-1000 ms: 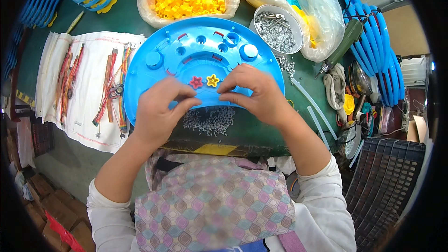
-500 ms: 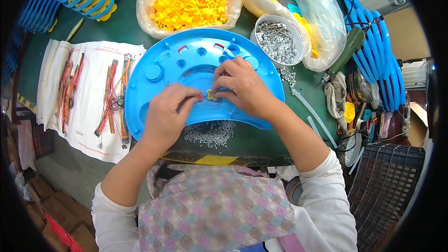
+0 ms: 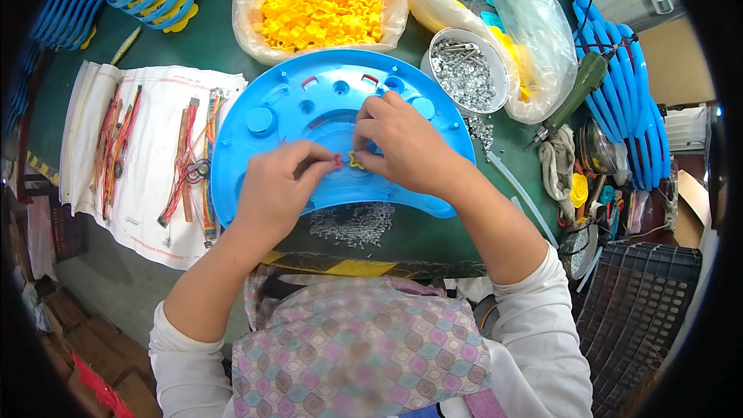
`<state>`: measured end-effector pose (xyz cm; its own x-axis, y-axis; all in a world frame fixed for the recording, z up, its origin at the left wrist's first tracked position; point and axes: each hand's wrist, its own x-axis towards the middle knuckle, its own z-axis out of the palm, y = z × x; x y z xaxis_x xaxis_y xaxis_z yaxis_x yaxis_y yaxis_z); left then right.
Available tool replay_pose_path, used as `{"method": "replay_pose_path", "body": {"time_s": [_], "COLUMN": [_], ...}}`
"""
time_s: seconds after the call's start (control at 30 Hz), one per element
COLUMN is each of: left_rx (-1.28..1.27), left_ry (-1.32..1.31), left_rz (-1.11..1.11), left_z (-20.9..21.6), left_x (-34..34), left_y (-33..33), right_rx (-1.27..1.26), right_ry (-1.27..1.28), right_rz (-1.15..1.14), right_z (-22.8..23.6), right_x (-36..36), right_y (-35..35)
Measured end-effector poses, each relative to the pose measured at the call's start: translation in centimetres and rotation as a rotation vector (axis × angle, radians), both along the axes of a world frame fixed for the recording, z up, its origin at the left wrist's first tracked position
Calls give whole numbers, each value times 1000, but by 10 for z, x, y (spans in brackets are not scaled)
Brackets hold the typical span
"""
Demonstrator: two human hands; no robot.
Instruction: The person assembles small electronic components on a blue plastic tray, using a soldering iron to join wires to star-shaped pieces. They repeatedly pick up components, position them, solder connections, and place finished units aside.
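A large blue plastic half-round panel lies on the green table in front of me. My left hand rests on its near part, fingertips pinching a small red star-shaped piece. My right hand lies over the panel's middle, fingertips pressing a small yellow star-shaped piece right beside the red one. Both pieces sit on the panel's inner arc. A heap of small silver screws lies on the table just below the panel's near edge.
A bag of yellow plastic pieces sits behind the panel. A white tub of screws stands at the right, a green power screwdriver beyond it. Coloured wire bundles lie on white cloth at the left. Blue curved parts stack far right.
Both hands have shifted up the panel from its near edge toward its middle. They have closed over the red and yellow star pieces, which lay uncovered a second ago.
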<state>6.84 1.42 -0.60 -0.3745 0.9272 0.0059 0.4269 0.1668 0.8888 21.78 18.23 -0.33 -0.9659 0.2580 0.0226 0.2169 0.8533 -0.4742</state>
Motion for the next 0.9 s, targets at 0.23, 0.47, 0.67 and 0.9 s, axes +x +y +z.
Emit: {"method": "replay_pose_path", "body": {"time_s": [0.23, 0.47, 0.67, 0.9], "left_rx": [166, 109, 17, -62], "left_ry": [519, 576, 593, 574], "left_rz": [-111, -174, -192, -188], "left_z": [-7, -11, -2, 6], "left_x": [-12, -13, -10, -6], "left_y": [13, 16, 23, 29], "right_rx": [5, 55, 565, 74], "right_ry": [37, 717, 946, 835], "right_rz": [-51, -685, -1290, -1242], "right_z": [3, 25, 7, -26], "right_x": [3, 67, 174, 210], "right_y": [-3, 39, 140, 187]}}
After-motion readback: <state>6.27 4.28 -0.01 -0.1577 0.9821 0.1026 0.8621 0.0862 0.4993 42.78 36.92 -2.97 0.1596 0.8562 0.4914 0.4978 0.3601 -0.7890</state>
